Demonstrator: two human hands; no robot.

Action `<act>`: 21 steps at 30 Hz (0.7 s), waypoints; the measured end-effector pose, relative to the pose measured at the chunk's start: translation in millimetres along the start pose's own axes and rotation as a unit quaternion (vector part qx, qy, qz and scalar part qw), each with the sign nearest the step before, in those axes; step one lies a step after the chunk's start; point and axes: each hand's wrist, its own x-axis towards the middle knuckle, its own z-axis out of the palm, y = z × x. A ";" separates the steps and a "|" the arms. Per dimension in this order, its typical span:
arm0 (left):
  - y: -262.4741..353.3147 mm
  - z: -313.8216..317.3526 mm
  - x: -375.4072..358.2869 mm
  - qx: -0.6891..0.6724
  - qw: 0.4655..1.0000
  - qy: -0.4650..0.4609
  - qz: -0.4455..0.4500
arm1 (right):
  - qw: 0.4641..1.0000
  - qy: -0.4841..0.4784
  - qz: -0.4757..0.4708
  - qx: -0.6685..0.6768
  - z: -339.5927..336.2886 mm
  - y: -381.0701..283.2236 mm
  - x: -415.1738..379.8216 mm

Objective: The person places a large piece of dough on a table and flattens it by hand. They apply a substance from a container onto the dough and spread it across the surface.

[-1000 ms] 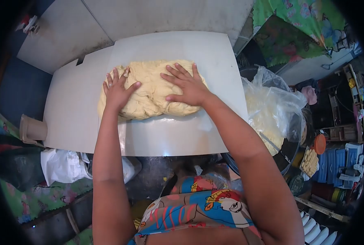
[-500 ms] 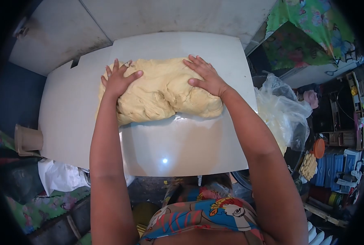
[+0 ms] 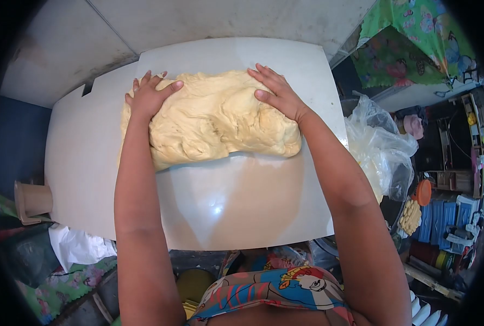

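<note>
A big, pale yellow slab of dough (image 3: 209, 117) lies across the white tabletop (image 3: 225, 217), its surface lumpy and creased toward me. My left hand (image 3: 148, 98) rests on its far left end with the fingers spread and the thumb pointing right. On the far right part of the dough lies my right hand (image 3: 280, 93), fingers stretched out and thumb apart. Both palms touch the dough, and neither hand grips around it. The undersides of the hands are hidden.
Right of the table hangs a clear plastic bag (image 3: 380, 146). A brown plastic container (image 3: 33, 201) stands at the table's left edge. A wall (image 3: 187, 22) rises behind the table. Green butterfly-print cloth (image 3: 410, 43) hangs at the upper right, above cluttered shelves.
Both hands stay spread on the dough. The dough's near side looks smoother and a little longer toward the left. The view has shifted slightly.
</note>
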 end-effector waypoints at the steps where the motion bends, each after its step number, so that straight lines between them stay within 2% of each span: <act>1: 0.3 0.2 2.8 0.000 1.000 -0.003 0.001 | 1.000 0.000 0.003 0.000 0.2 1.6 1.2; 18: 8.7 -2.3 41.0 -0.010 0.999 -0.030 0.006 | 0.998 0.013 0.059 0.019 -5.8 16.2 22.4; 21: 7.9 3.1 49.1 -0.015 1.000 -0.008 0.017 | 0.998 0.016 0.063 0.014 -6.0 22.5 28.8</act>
